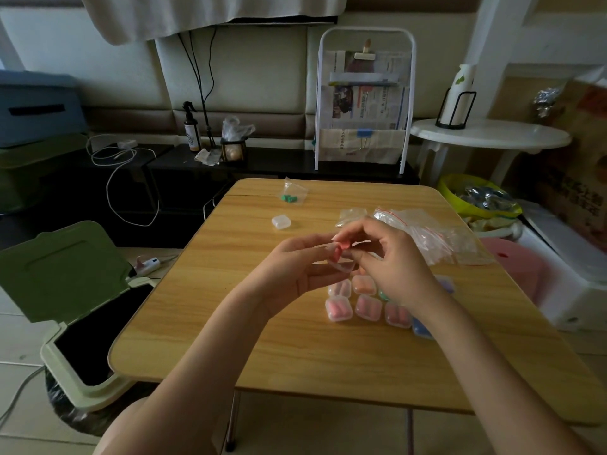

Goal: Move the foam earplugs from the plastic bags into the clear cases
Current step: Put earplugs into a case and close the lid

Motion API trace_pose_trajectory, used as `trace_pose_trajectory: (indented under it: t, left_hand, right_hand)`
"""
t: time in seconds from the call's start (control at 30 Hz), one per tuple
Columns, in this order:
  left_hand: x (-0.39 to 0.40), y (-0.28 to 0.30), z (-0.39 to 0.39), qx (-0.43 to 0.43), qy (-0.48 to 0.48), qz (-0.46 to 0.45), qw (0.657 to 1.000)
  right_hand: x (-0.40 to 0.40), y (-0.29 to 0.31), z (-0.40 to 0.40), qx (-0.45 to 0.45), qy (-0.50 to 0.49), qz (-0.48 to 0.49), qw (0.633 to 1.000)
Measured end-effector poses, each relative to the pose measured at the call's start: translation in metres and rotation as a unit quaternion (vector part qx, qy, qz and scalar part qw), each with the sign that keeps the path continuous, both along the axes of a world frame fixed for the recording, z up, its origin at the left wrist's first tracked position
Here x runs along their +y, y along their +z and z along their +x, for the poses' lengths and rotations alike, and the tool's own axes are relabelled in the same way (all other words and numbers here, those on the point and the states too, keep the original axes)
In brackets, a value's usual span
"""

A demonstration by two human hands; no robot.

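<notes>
My left hand (295, 270) held an open clear case (340, 265), and my right hand (391, 267) pinched a pink earplug (343, 245) over it. Many filled cases (368, 307) sat below. One bag of green earplugs (290, 198) and one empty case (281, 222) were left.

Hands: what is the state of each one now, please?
Left hand: holding a clear case.
Right hand: pinching a pink earplug over the case.

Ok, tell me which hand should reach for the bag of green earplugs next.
Left. The bag of green earplugs lies far left on the table, on the left hand's side. The right hand pinches a pink earplug and would probably have to cross over.
</notes>
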State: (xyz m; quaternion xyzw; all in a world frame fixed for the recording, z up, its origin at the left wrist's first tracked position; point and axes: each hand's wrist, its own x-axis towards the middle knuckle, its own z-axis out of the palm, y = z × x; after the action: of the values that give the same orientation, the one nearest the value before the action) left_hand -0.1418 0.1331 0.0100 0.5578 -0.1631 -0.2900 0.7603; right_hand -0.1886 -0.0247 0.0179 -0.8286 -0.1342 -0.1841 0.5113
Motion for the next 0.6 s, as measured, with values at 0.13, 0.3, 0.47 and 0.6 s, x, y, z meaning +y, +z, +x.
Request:
trace_pose_trajectory:
  t: [0.13, 0.3, 0.47, 0.6]
  left_hand:
    - [0.0002, -0.0024, 0.0008, -0.007, 0.022, 0.015, 1.0]
    - [-0.0003, -0.0019, 0.0017, 0.002, 0.038, 0.014, 0.999]
    - [0.0001, -0.0002, 0.0039, -0.002, 0.069, -0.002, 0.998]
    - [-0.0011, 0.0003, 0.004, -0.006, 0.084, -0.012, 0.996]
  right_hand:
    - [-0.0001, -0.0031, 0.0014, -0.001, 0.003, 0.011, 1.0]
    - [0.0014, -0.004, 0.0025, -0.024, -0.014, 0.063, 0.998]
    - [-0.0029, -0.0044, 0.0044, -0.035, -0.049, 0.067, 0.996]
    - [-0.0069, -0.0039, 0.0049, -0.024, -0.038, 0.107, 0.993]
